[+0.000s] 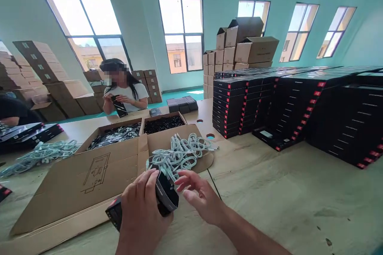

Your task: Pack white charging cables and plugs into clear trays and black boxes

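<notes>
Black box (164,192) sits low in the centre of the frame, tilted, its open end turned toward the right. The left hand (143,203) is wrapped round it, fingers gripping its upper side and hiding its middle. Just beside the open end, the right hand (206,203) is held with its fingers bent and parted; whether a fingertip touches the box edge, I cannot tell.

Right behind the box, at the centre, white coiled cables (187,152) lie heaped on cardboard. A wide cardboard flap (66,191) with a line drawing covers the lower left of the counter (269,207). Past it stand open cardboard bins side by side, one with silver-and-dark pieces (118,134), the other with small black pieces (164,122). More cables (50,153) lie at the left edge.

Stacked black boxes with red marks (257,101) fill the right side of the frame. At upper left, a co-worker (136,91) in a white top holds another dark box (119,107).
</notes>
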Demonstrator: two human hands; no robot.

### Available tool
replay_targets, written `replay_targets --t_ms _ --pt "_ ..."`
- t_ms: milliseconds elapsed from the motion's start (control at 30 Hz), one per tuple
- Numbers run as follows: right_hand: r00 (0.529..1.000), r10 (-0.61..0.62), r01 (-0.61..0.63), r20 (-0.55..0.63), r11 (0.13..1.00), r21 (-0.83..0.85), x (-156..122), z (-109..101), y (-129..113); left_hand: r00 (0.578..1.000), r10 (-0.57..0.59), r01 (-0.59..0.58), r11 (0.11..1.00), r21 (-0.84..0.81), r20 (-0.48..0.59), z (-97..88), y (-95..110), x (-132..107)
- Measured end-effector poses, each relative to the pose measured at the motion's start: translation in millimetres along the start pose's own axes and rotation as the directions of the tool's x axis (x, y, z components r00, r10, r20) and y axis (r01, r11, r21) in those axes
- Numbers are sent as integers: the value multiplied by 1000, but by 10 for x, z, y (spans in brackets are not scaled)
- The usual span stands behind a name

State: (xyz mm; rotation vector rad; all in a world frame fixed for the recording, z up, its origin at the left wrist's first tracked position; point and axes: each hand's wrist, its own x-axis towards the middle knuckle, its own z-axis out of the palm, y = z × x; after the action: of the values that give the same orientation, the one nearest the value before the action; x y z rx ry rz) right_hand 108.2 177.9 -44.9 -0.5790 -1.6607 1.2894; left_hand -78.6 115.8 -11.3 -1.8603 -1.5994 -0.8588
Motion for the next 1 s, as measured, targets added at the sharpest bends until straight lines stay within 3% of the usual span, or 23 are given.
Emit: replay_targets --t_ms 100,300,500,800,900,967,1000 --pt "997 34 -31 63 998 -55 13 -1 -40 988 120 -125 991 46 95 93 135 -104" --pt "986 99 -102 136 995 14 18 36 12 983 129 -123 991 -54 128 139 230 -165" --pt "991 135 -136 26 987 80 13 95 -8 969 202 -177 968 -179 138 138 248 -145" --pt "979 75 -97 -187 989 -111 7 81 -27 965 173 -128 967 -221 197 47 228 -94" --pt "958 -132 61 -254 960 -272 2 69 -51 984 125 -111 988 -107 128 110 186 -98" --pt "933 -291 177 -213 884 -432 -3 63 -76 988 131 -129 991 -27 81 140 158 -96" --pt "936 -307 189 -174 853 -486 -6 63 -88 988 140 -141 990 5 63 146 150 -93"
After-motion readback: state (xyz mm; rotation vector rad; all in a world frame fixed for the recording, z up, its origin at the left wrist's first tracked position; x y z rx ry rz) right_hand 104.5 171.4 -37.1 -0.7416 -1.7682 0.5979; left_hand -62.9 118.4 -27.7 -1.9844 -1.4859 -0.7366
